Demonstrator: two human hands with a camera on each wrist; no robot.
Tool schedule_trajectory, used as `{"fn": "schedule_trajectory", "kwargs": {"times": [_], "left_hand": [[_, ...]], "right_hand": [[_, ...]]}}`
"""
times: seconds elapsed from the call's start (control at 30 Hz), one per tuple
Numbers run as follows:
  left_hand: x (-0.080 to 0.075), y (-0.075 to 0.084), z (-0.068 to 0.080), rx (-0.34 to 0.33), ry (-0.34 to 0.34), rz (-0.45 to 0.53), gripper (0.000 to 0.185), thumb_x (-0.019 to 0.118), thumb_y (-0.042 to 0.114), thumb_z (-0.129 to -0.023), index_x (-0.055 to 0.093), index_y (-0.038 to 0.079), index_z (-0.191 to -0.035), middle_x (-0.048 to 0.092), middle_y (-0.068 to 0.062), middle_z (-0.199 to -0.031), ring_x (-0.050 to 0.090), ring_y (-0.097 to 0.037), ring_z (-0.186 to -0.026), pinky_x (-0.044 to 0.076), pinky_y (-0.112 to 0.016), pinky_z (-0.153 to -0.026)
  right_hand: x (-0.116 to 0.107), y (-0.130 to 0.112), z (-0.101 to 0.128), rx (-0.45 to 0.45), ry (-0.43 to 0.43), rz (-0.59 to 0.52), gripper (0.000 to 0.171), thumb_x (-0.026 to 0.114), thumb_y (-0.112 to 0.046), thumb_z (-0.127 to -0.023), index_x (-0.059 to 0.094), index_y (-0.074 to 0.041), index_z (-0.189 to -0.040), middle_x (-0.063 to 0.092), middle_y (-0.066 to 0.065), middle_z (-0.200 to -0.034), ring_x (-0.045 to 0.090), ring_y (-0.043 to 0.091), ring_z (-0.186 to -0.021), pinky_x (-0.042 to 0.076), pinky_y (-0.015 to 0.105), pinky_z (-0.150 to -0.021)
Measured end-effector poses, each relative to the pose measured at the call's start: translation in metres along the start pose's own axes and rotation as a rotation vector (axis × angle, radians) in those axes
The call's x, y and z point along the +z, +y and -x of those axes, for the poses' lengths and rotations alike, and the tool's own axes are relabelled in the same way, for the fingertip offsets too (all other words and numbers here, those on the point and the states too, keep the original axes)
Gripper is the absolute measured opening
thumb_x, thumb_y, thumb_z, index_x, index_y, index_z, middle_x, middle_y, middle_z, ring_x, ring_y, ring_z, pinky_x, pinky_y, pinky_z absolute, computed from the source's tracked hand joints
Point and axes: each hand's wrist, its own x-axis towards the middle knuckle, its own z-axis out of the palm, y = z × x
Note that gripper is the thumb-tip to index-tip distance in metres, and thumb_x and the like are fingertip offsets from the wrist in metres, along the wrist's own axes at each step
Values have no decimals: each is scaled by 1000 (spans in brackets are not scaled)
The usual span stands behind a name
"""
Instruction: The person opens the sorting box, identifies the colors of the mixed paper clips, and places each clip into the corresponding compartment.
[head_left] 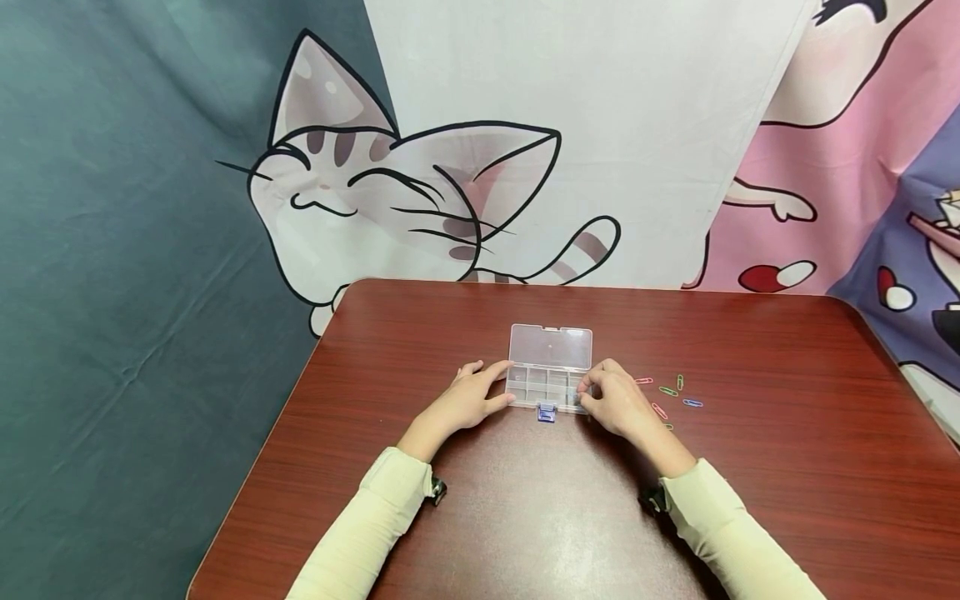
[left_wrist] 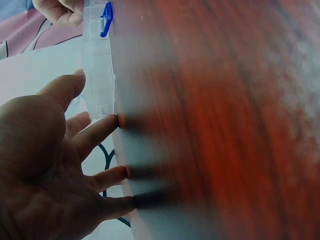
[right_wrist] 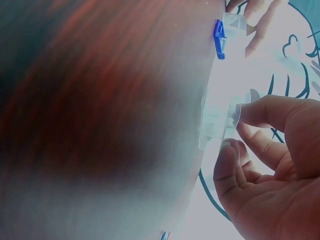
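Clear rectangular plastic box point(head_left: 537, 392) | left hand point(head_left: 468, 398), nine o'clock: fingers wide | right hand point(head_left: 617, 402), three o'clock: pinching small translucent piece point(right_wrist: 235, 114) | snagging could skid box

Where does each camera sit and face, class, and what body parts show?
Head-worn: looks forward and down at the compartment box; left grip, right grip and pale sleeves show.
Left wrist: faces the box; left grip near, right grip partly.
Right wrist: faces the box; right grip near, left grip partly.
Both wrist views share the blue latch.
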Motion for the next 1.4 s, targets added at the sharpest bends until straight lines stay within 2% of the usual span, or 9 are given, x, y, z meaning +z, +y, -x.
{"fn": "schedule_trajectory", "kwargs": {"times": [0.43,0.7,1.07,1.4], "left_hand": [[2,0,-1,-7,6,-15,60,62,42,-101,42,24,-154,55,-7,-149,30,-42,-148,19,-63,-120],[3,-1,-2,-13,1,-24,60,61,43,-101,42,25,-154,54,-7,-149,29,-42,-148,18,-62,-120],[1,-1,-2,-9,-5,-19,60,62,42,-101,42,23,-154,54,-6,-149,29,-42,-148,18,-63,-120],[2,-2,-2,-11,-5,-21,60,61,43,-101,42,23,-154,54,-5,-150,29,-42,-148,18,-63,-120]], "right_hand": [[-4,6,1,-19,20,-51,6,71,-10,-88,70,-13,-83,59,5,-94,57,18,-81,45,36,-74],[-21,11,4,11,33,-46,3,70,-10,-88,72,-9,-90,61,5,-97,58,19,-83,45,36,-73],[-46,26,13,8,61,-31,8,72,-7,-87,72,-12,-93,61,7,-99,59,21,-83,46,36,-73],[-60,41,21,7,83,-26,9,71,-6,-88,73,-8,-96,61,10,-97,62,23,-82,47,35,-71]]}}
